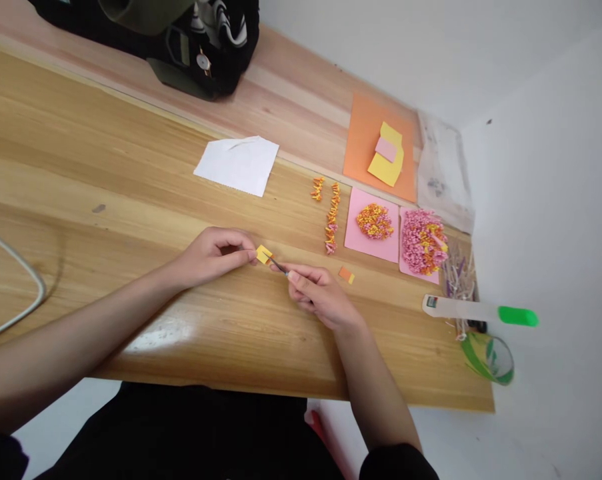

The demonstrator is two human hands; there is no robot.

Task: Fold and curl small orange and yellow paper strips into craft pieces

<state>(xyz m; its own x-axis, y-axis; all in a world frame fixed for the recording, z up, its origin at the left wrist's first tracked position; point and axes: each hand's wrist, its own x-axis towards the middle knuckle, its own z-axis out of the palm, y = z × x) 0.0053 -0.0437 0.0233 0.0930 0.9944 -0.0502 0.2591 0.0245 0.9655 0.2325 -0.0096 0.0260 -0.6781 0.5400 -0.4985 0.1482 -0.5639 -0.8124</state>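
Between the thumb and finger of my left hand (221, 253) is a small yellow piece of paper (263, 255). My right hand (318, 290) is closed around dark, slim tweezers (279, 267), whose tips lie against the yellow paper. A bit of orange shows by the tips; I cannot make out what it is. Just right of my right hand lies a small orange and yellow paper piece (346, 275). Farther back, a long row (333, 217) and a short row (317, 189) of small folded orange, yellow and pink pieces rest on the table.
Heaps of tiny paper pieces sit on pink sheets (353, 240) at the right. Behind are an orange sheet (358, 133) and yellow paper (393, 170). White paper (238, 167), a black bag (205, 40), a green-capped bottle (473, 309) and a tape roll (501, 360) stand around; a cable (28, 263) curves left.
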